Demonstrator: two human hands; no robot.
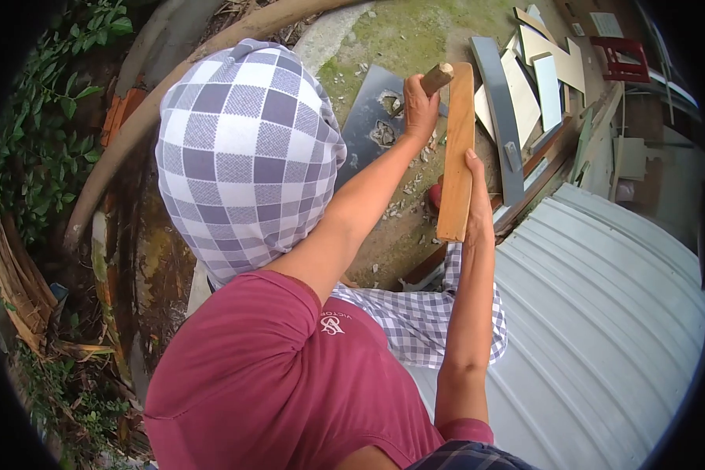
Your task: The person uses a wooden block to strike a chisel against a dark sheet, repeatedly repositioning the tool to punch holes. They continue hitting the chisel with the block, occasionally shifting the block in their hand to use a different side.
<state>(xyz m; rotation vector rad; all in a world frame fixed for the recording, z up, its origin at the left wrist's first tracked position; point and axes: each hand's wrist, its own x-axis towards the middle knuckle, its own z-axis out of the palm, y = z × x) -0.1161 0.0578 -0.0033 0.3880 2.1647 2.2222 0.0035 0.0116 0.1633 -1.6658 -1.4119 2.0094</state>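
My left hand is wrapped round the thick wooden handle of a tool whose working end is mostly hidden below the fist. Under it lies a dark grey sheet with ragged, broken-out holes. In my right hand is a flat, long wooden board, held along its right edge, thumb showing and the other fingers hidden behind it. The board's upper end stands right beside the tool handle. Part of a small red thing shows behind the board.
Grey chips litter the mossy concrete ground. Boards and panel offcuts are piled at upper right, near a red plastic stool. Corrugated metal sheeting fills the right. My knee in checked cloth is close at left.
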